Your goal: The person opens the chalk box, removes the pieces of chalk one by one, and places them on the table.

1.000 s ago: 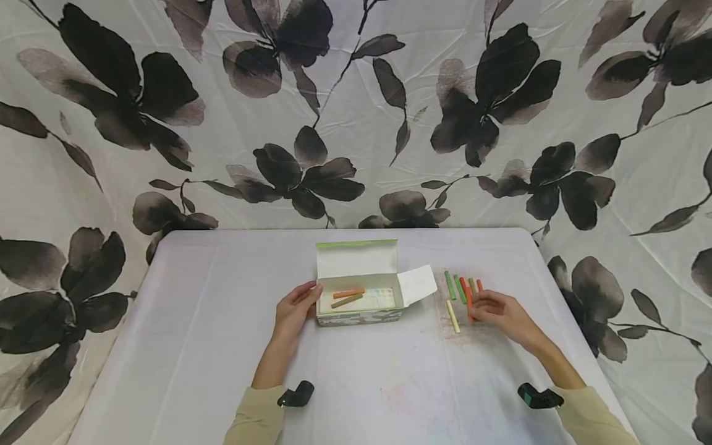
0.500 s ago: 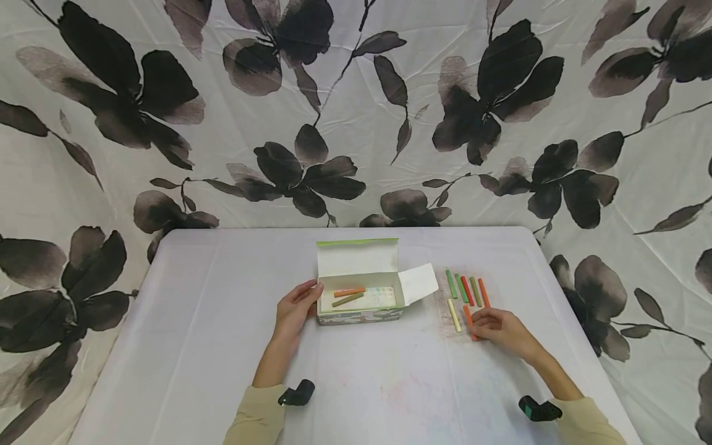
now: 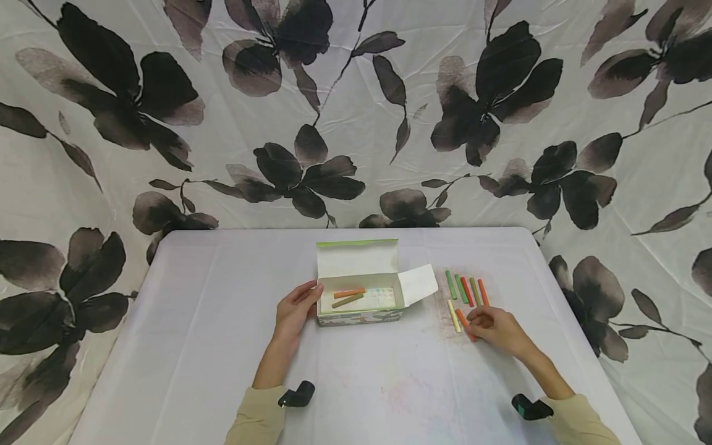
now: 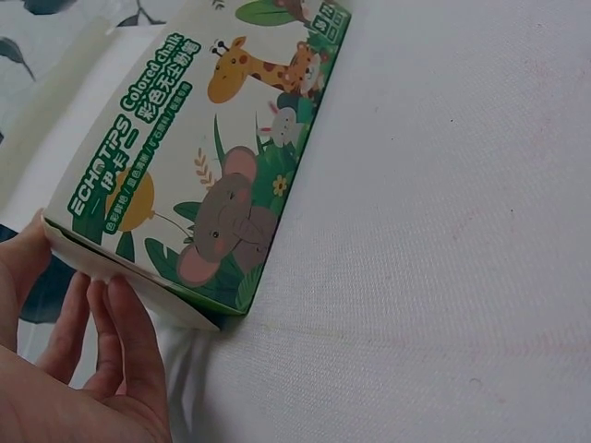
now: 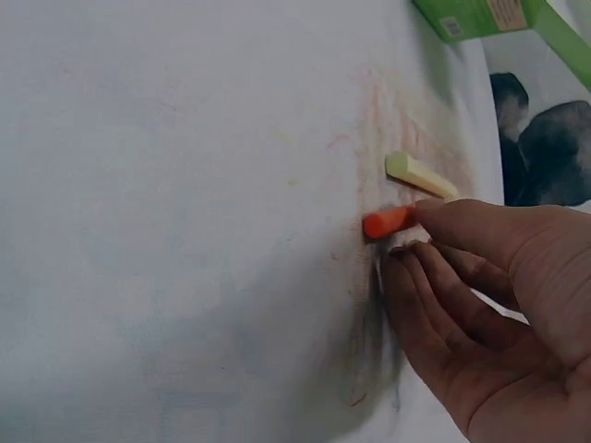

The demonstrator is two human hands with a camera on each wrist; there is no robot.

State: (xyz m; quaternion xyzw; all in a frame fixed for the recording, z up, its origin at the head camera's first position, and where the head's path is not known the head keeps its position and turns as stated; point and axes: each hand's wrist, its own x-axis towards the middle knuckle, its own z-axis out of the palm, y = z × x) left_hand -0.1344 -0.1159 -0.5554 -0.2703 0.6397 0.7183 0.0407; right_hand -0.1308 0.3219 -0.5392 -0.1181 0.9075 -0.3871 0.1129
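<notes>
A flowered cloth [image 3: 222, 136] hangs at 12 o'clock behind the surface [image 3: 194, 346]. The box [image 3: 358, 317] sits open on it, its lid raised at 12 o'clock and an end flap turned out at 3 o'clock.

The left hand [image 3: 295, 309] is at the box's 9 o'clock end, thumb on a corner of the rim and fingers bent against the end wall, lightly gripping it.

The right hand [image 3: 497, 330] is down at about 4 o'clock from the box, its fingers curled in toward the thumb with barely a gap. Between them is the orange chalk [image 3: 463, 321], in a light pinch: the thumb lies along its side, while the opposing fingertip's contact is hidden. The chalk's free end points from the fingers to 11 o'clock; its other end shows just past the thumb in the right wrist view.

The yellow chalk [image 3: 453, 316] lies just beside it, at 10 o'clock. A row of five chalks [image 3: 466, 291] is at 12 o'clock, clear of the thumb. Two chalks [image 3: 347, 301] rest inside the box.
</notes>
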